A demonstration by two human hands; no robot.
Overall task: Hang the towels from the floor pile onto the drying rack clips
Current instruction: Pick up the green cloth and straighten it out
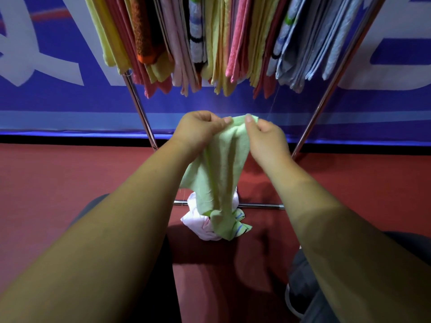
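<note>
The pale green towel (221, 169) is up off the floor, held at its top edge between both hands (235, 127) and hanging straight down in loose folds, its lower tip reaching the small pile of towels (200, 226) below. The left hand (198, 130) pinches the top edge with curled fingers, and the right hand (265, 136) pinches the corner just beside it, thumb on the cloth, so the two hands sit close together in mid-air. That floor pile, pink-white cloth with a striped piece showing, lies on the red floor (70, 178) against the rack's low crossbar (261, 206). Above the hands, the drying rack (140, 106) spreads its slanted metal legs, and a dense row of hung towels (210, 43) fills the top: yellow, orange, pink, striped white, and blue-grey ones to the right. Behind it all runs a blue banner (58, 94) with large white lettering. The person's dark-clad knees flank the forearms at the bottom.
</note>
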